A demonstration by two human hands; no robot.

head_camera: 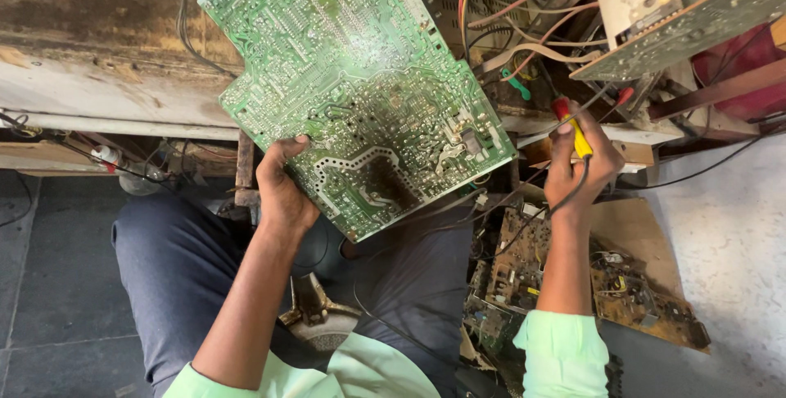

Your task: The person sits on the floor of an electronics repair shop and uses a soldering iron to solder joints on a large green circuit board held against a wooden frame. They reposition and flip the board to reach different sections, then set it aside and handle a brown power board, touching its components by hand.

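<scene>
A seated person in dark trousers and pale green sleeves holds up a large green circuit board [360, 87], solder side facing the camera, tilted so that its top corner leans toward a worn workbench [106, 95]. The left hand [282, 189] grips the board at its lower left edge, thumb curled over the front face and fingers hidden behind it. A dark scorched-looking patch sits near the board's bottom corner, just right of that thumb.

The right hand [581, 165] is closed around a slim yellow tool with a red tip [571, 128], held upright just beside the board's right edge but apart from it; a dark cable [524, 230] runs down from the fist past the wrist. It may be a soldering iron or a test probe, since the working end is too small to make out.

Behind the tool, a tangle of coloured wires [524, 29] leads to a second board [688, 29] propped at the upper right. Below the right forearm, brown circuit boards [639, 287] lie on a sheet of cardboard [630, 226] on the floor.
</scene>
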